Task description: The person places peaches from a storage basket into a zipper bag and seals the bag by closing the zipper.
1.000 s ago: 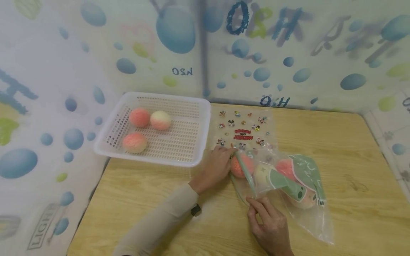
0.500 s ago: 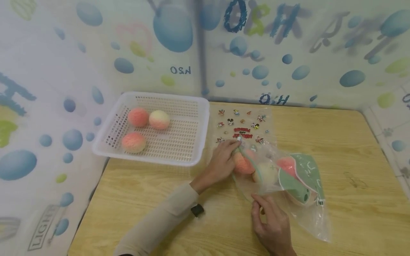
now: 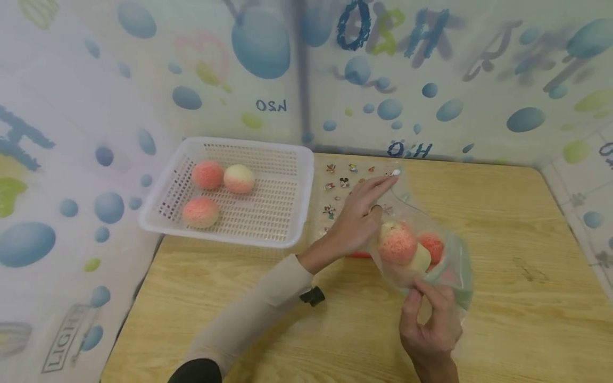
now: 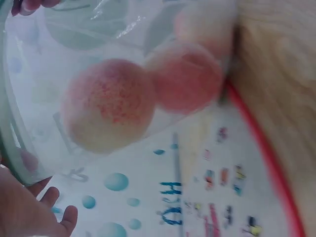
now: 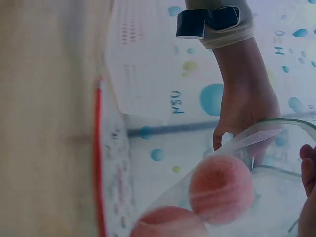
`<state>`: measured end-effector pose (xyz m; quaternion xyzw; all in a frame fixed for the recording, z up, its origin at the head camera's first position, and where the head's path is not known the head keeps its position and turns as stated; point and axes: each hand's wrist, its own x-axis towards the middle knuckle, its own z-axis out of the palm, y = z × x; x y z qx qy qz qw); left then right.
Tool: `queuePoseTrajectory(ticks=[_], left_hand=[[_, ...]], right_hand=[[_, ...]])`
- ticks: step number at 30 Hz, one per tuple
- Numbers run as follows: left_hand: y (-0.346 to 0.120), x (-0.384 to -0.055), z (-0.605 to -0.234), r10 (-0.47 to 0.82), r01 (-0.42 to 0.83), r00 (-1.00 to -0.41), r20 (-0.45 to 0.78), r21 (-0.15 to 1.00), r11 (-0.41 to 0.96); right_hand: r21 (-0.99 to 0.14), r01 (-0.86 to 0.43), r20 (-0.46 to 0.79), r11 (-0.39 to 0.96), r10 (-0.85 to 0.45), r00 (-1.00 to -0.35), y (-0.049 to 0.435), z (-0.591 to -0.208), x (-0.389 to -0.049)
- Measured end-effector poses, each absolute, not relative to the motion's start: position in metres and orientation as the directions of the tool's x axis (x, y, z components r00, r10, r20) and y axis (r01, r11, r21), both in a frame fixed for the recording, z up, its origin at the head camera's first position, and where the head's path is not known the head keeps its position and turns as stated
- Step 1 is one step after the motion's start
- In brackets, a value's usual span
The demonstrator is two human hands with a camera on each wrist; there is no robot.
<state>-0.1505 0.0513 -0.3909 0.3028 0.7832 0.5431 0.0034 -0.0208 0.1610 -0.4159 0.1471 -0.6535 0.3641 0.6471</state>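
Note:
A see-through zip bag (image 3: 460,266) with green trim holds several pink-and-cream, peach-like balls (image 3: 397,246). It is raised off the table, its mouth spread between my hands. My left hand (image 3: 355,218) grips the far side of the mouth, index finger stretched toward a small white slider (image 3: 395,173). On the near side, my right hand (image 3: 431,319) pinches the rim between thumb and fingers. The left wrist view shows two balls (image 4: 111,106) close up through the film. From the right wrist view, the left hand (image 5: 249,106) reaches across to the green-edged rim (image 5: 281,121).
A white perforated basket (image 3: 287,234) with three peach-like balls (image 3: 201,213) stands at the left. Flat on the table behind the left hand lies a cartoon-printed clear bag (image 3: 337,191) with a red edge (image 3: 359,255). A patterned wall backs the wooden table (image 3: 527,319).
The green-trimmed bag has been lifted and tilted upright, its mouth pulled wider. My left hand has moved up and right with the rim; my right hand has shifted right.

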Motion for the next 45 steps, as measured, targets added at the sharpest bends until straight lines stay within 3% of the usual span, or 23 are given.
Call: queuePoseTrajectory(ticks=[4,6,14,21,27,35,45], left_hand=[[0.051,-0.149,-0.382,0.485,0.487,-0.804,0.344,0.848,0.207],[0.046,-0.147,-0.385,0.475,0.464,-0.82,0.319,0.857,0.226],[0.02,-0.143,-0.409,0.444,0.358,-0.883,0.152,0.829,0.429],[0.003,-0.138,-0.419,0.467,0.396,-0.873,0.139,0.762,0.513],[-0.008,-0.133,-0.418,0.47,0.485,-0.853,0.224,0.672,0.559],[-0.049,-0.138,-0.409,0.443,0.523,-0.851,0.282,0.527,0.67],[-0.12,-0.183,-0.411,0.322,0.343,-0.939,0.118,0.319,0.883]], right_hand=[[-0.286,-0.705,0.937,0.649,0.345,-0.063,0.16,-0.411,-0.026],[-0.287,-0.712,0.946,0.64,0.307,-0.105,0.16,-0.415,-0.024],[-0.343,-0.765,0.914,0.545,0.005,-0.406,0.164,-0.447,-0.01],[-0.37,-0.762,0.878,0.531,-0.068,-0.474,0.161,-0.459,-0.006],[-0.418,-0.74,0.832,0.527,-0.105,-0.544,0.156,-0.465,-0.002],[-0.42,-0.757,0.837,0.5,-0.109,-0.537,0.152,-0.463,-0.002],[-0.43,-0.754,0.828,0.496,-0.116,-0.549,0.15,-0.464,0.002]])
